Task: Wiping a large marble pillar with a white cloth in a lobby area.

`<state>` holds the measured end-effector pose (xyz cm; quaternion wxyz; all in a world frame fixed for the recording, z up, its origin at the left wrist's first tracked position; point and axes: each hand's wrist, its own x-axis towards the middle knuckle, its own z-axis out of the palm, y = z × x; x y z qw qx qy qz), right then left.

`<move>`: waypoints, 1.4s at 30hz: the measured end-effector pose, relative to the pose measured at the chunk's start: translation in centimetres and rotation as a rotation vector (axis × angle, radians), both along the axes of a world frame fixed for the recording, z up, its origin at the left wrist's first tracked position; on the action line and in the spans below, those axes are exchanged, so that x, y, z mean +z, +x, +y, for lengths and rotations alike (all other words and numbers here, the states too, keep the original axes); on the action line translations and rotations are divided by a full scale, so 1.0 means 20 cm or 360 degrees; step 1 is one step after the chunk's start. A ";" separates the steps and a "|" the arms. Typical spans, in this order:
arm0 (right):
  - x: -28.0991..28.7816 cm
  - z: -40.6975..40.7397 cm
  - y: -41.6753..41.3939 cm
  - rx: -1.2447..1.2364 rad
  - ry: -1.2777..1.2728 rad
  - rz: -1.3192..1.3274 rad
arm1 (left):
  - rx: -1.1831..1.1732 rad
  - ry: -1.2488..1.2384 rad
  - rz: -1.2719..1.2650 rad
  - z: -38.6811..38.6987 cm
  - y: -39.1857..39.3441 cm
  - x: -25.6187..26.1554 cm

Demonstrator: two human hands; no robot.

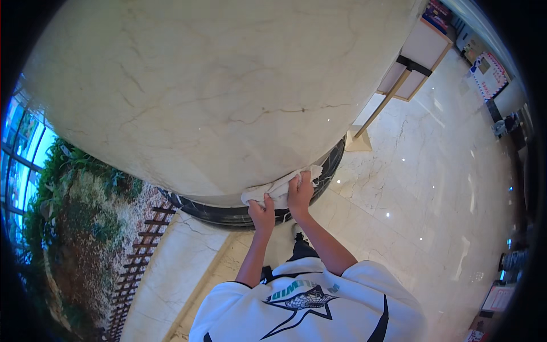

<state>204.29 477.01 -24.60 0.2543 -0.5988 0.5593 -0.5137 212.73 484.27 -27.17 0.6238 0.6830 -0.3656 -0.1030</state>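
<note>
A white cloth (275, 189) is bunched between my two hands and lies along the lower edge of a large cream marble column (239, 107). My left hand (262, 213) grips the cloth's left part, thumb on top. At its right part my right hand (300, 194) is closed around the fabric, and a loose end sticks out past the fingers. Just below the cloth curves the column's black marble base (226, 216), with pale veins. The fingers under the cloth are hidden.
Right of the column, a framed board (410, 64) is held on a stand with a square foot (359, 140). A low wooden lattice fence (139, 256) borders a planted bed (85, 213) at left, beside a marble ledge (188, 246). Glossy marble floor (406, 192) extends to the right.
</note>
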 end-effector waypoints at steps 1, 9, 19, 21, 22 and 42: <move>-0.07 -0.01 -0.01 0.0023 0.0021 -0.0009 | 0.0023 0.0021 -0.0009 0.00 -0.01 -0.08; -0.64 -0.11 -0.13 0.0117 0.0354 0.0049 | -0.0113 0.0374 0.0325 -0.08 -0.14 -0.46; -1.12 -0.12 -0.26 0.0187 0.1541 -0.0382 | -0.0152 0.0555 0.1397 -0.11 -0.12 -1.10; -1.16 -0.16 -0.32 0.0171 0.1531 -0.0438 | -0.0054 0.0529 0.1856 -0.14 -0.18 -1.02; -1.17 -0.19 -0.32 0.0216 0.1468 -0.0481 | -0.0051 0.0573 0.1843 -0.15 -0.18 -1.01; -0.68 -0.47 -0.48 0.0113 0.0970 -0.1169 | -0.0392 -0.0113 0.2525 -0.36 -0.39 -0.52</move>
